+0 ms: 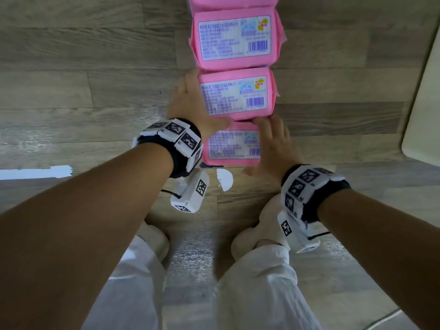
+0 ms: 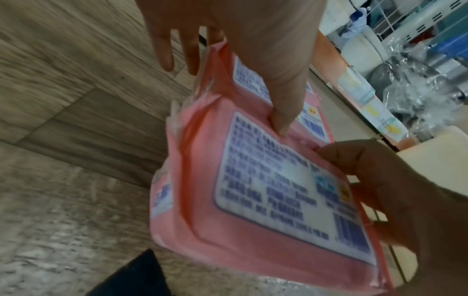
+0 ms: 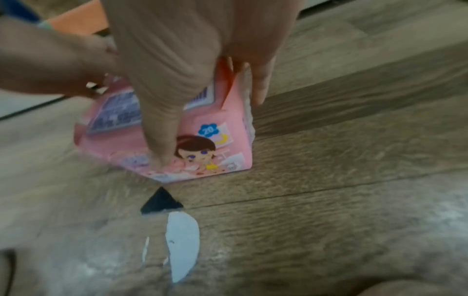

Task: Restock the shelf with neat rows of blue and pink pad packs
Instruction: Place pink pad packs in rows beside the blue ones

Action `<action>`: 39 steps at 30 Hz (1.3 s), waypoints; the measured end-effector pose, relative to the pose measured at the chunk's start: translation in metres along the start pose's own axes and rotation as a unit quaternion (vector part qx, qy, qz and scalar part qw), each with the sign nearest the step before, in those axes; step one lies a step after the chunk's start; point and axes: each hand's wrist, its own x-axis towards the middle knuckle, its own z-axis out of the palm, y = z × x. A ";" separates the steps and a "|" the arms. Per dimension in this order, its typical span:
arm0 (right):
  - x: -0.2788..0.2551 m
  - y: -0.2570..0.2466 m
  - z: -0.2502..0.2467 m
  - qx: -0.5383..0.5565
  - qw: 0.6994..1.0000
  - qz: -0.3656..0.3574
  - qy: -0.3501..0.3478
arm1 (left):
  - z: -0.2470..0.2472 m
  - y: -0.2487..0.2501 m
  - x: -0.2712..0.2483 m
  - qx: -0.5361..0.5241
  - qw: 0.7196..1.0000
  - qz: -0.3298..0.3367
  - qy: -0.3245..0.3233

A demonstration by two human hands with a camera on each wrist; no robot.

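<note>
Row of soft pink plastic pad packs (image 1: 234,96) with white barcode labels on the wood-look floor (image 1: 83,91), left hand (image 1: 190,103) and right hand (image 1: 273,144) each gripping one.

Four pink pad packs stand in a single line on the wood-grain floor (image 1: 95,75), running straight away from the person, each touching the next. Each is a soft rectangular plastic pack with a white printed label and barcode facing up. The nearest pack (image 1: 232,145) shows a cartoon girl and a blue "20" badge on its near side, seen in the right wrist view. The second pack (image 1: 235,95) sits just beyond it. The third pack (image 1: 235,38) looks slightly larger and is crinkled at its edges. The fourth pack (image 1: 234,1) is cut off by the frame's top edge.
</note>
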 end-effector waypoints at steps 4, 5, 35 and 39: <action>0.004 -0.010 -0.003 -0.072 0.997 0.001 -0.022 | -0.005 0.000 0.001 0.134 0.990 0.031 -0.020; 0.005 -0.012 -0.005 -0.071 0.997 0.005 -0.030 | -0.005 0.002 0.003 0.174 0.984 0.032 -0.025; -0.369 -0.090 -0.430 0.103 0.991 -0.015 0.083 | -0.339 0.326 -0.323 0.055 0.988 0.138 0.045; -0.415 -0.106 -0.521 0.123 0.978 -0.061 0.158 | -0.408 0.396 -0.369 0.047 0.975 0.175 0.128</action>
